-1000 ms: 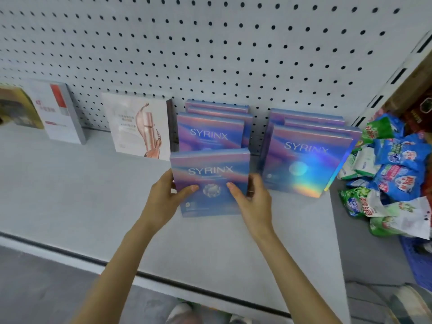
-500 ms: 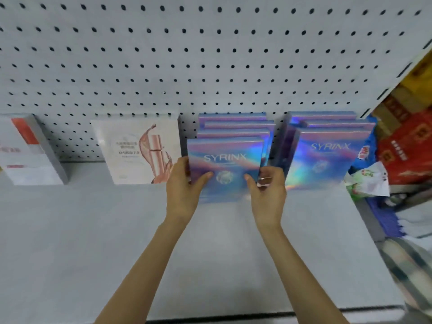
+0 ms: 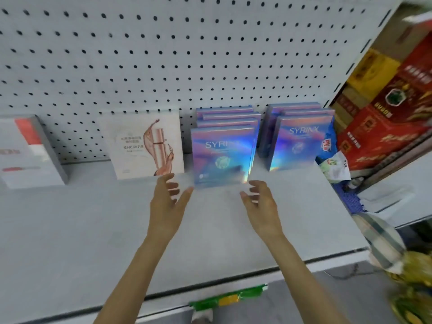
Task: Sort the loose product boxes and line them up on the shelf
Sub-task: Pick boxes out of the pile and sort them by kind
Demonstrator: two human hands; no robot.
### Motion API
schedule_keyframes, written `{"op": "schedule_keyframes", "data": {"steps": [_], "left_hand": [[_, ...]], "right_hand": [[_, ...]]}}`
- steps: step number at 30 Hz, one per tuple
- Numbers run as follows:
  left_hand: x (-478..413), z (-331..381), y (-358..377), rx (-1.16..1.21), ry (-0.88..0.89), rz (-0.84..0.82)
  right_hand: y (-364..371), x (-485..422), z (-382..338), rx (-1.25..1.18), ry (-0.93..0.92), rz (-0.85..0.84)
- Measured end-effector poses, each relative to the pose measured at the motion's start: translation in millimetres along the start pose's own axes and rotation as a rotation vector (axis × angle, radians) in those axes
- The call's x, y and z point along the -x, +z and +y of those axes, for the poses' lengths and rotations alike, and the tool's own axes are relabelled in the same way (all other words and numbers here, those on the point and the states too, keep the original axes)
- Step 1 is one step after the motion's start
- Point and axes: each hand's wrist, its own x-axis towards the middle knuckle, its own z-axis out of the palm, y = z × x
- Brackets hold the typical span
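A holographic blue-purple SYRINX box [image 3: 222,155] stands upright at the front of a row of several like boxes leaning toward the pegboard. A second row of SYRINX boxes [image 3: 300,142] stands just to its right. My left hand [image 3: 167,204] hovers open just below and left of the front box, fingers spread, holding nothing. My right hand [image 3: 263,204] hovers open below the box's right corner, also apart from it. The grey shelf [image 3: 93,230] carries all the boxes.
A white box with a pink bottle print [image 3: 146,145] stands left of the SYRINX rows, and a white-and-red box [image 3: 28,153] further left. Red and yellow cartons [image 3: 385,108] and snack bags [image 3: 333,164] crowd the right. A green price tag [image 3: 228,298] sits on the shelf edge.
Both hands pushed the front SYRINX box back against its row, then let go and drew back toward me. The view tilted and shifted slightly.
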Motion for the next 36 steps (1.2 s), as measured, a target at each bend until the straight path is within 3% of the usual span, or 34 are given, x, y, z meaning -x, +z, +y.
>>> {"op": "schedule_keyframes", "data": {"steps": [9,15,19,25,31,36], "left_hand": [[203,-64,-92,0.042,-0.102,0.023],[357,-129,-152,-0.242,-0.179,0.121],[442,-149,-203,-0.184,-0.363,0.311],[477,-178,-273,-0.044,-0.488,0.622],[472,-221,-366,0.014,-0.487,0.672],[477,-282,-515,-0.005,-0.515,0.785]], "right_hand": [[13,182,2,-0.277,-0.107,-0.258],[63,307,50,-0.071,-0.17,-0.585],[89,367,41,0.009,-0.248,-0.74],[147,410,-4,0.087,-0.381,-0.96],[250,461,-58,0.146,-0.453,-1.05],[381,517,-120,0.208,-0.487,-1.102]]}}
